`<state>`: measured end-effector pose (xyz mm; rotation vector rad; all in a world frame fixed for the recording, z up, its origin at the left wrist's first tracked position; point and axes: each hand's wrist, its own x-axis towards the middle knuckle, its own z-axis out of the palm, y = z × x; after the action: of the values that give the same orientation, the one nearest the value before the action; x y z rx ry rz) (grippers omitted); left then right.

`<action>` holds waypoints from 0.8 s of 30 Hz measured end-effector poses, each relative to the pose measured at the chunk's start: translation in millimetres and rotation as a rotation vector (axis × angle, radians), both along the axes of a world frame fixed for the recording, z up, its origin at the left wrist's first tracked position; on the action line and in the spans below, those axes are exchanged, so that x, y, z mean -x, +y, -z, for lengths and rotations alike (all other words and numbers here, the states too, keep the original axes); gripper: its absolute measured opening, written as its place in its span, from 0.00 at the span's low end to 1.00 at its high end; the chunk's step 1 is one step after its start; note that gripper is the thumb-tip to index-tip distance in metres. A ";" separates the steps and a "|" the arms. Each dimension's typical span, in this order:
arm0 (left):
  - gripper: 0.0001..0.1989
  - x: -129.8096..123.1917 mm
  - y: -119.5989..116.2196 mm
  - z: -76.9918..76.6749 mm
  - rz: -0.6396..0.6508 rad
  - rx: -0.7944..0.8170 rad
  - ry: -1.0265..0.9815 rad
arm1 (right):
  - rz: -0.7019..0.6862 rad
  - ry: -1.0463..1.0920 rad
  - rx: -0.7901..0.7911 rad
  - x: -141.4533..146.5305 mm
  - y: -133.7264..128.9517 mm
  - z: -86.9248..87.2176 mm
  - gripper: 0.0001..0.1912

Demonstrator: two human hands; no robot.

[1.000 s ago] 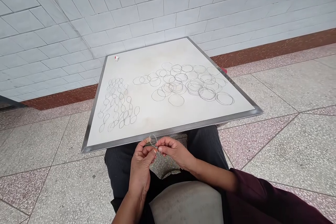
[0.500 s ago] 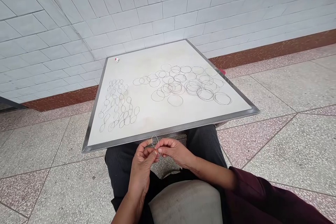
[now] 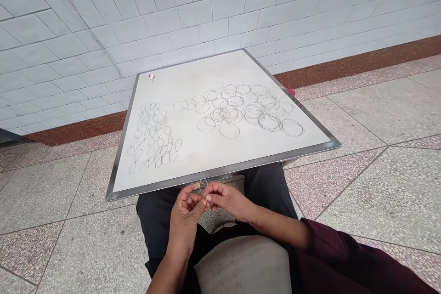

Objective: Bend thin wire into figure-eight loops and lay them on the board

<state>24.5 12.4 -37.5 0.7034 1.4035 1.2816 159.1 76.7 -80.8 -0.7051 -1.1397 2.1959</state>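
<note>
Just off the near edge of the table, my left hand (image 3: 188, 206) and my right hand (image 3: 229, 200) meet, fingertips together. Both pinch a thin wire loop (image 3: 204, 179) at its middle. One rounded end of the loop rises above the fingers, and a bit of wire hangs below them; the pinched part is hidden. On the left of the tabletop lie several wire loops twisted into figure eights (image 3: 165, 154). Farther right, several plain round wire rings (image 3: 229, 131) lie spread out and overlapping.
The white table (image 3: 193, 66) with a grey metal rim stands over my knees, against a tiled wall (image 3: 193, 14). A small red and white object (image 3: 151, 77) sits near its far left corner. Speckled floor (image 3: 365, 183) surrounds it.
The view has shifted very slightly. Both hands keep their pinch on the wire loop, with only small movement of the fingers.
</note>
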 end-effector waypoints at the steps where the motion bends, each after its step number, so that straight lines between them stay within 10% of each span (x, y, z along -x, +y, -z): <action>1: 0.23 -0.6 -0.2 0.4 -0.003 -0.001 0.017 | 0.009 -0.008 -0.006 0.5 -0.5 -0.3 0.20; 24: 0.21 1.9 -4.7 5.2 -0.046 -0.074 0.059 | 0.069 -0.072 -0.050 4.8 11.5 -10.0 0.22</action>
<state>22.5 7.7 -42.7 0.7687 1.4326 1.3645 154.3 88.2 -70.9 -0.7955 -1.1840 2.0928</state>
